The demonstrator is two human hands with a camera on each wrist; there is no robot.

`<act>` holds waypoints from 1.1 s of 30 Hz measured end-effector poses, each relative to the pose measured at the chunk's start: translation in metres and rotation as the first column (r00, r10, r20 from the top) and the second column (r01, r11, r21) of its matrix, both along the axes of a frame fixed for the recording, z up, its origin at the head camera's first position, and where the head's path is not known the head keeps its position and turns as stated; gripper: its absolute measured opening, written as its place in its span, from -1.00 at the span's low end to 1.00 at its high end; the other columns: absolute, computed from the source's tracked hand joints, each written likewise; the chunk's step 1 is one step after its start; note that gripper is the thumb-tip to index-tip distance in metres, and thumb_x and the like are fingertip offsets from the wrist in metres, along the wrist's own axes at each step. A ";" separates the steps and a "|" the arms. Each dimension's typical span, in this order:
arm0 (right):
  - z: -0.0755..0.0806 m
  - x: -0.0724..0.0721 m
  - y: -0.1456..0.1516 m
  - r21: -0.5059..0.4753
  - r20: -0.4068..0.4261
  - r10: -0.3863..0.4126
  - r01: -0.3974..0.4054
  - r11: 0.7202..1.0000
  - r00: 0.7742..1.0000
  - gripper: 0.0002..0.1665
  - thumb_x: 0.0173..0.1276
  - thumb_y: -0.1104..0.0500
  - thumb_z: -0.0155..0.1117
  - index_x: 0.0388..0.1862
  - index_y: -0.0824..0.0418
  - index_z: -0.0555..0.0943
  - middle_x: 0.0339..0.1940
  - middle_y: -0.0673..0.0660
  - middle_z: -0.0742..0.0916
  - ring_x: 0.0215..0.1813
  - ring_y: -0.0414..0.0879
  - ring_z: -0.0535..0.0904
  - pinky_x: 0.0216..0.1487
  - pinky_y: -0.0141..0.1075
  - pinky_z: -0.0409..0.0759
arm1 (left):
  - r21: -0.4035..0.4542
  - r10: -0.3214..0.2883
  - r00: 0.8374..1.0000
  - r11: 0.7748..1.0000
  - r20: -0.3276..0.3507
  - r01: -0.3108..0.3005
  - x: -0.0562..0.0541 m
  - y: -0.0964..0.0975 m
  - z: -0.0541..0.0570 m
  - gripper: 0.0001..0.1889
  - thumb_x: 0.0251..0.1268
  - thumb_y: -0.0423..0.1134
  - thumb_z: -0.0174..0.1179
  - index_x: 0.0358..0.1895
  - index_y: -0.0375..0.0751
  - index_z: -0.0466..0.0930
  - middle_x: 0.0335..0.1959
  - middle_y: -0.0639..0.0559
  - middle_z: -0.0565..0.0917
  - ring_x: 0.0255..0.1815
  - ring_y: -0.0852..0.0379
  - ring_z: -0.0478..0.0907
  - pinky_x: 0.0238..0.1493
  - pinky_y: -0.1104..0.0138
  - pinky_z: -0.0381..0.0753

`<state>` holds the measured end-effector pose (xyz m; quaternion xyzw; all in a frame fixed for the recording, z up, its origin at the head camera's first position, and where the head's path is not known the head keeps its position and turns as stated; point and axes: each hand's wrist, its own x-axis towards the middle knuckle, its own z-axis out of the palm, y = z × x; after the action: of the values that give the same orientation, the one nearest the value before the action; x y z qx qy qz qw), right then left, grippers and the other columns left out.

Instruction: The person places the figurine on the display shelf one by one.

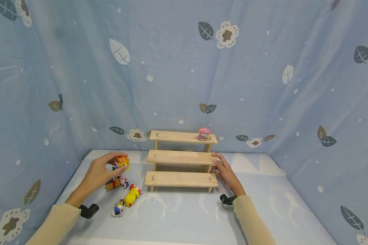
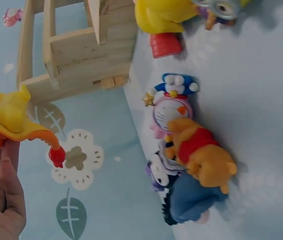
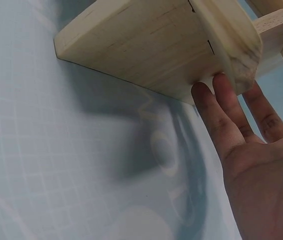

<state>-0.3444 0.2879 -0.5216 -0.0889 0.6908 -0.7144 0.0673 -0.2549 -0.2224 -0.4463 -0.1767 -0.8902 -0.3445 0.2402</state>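
The yellow-and-orange figurine is held left of the wooden stand, pinched between your left hand's thumb and fingers. It should handle as light, firm, slightly slippery plastic; grip the thick body, sparing the slender orange projection. Your right hand, fingers extended and grasping nothing, touches the stand's right end. Other figurines lie left of the stand on the table.
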 end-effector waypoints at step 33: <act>0.001 0.001 0.000 -0.010 -0.003 0.012 -0.012 1.000 1.000 -0.46 0.68 -0.04 0.05 0.52 -0.01 0.27 0.40 0.34 0.43 0.37 0.40 0.43 0.34 0.19 0.44 | 0.113 -0.179 0.981 0.976 -0.073 0.187 -0.045 0.048 0.033 -0.49 0.15 -0.25 0.56 0.21 0.06 0.69 0.00 0.16 0.74 -0.12 0.09 0.66 -0.07 0.36 0.61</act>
<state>-0.3429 0.2884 -0.5203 -0.0944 0.6866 -0.7174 0.0704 -0.2995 -0.1740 -0.4132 -0.2540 -0.8400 -0.4120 0.2452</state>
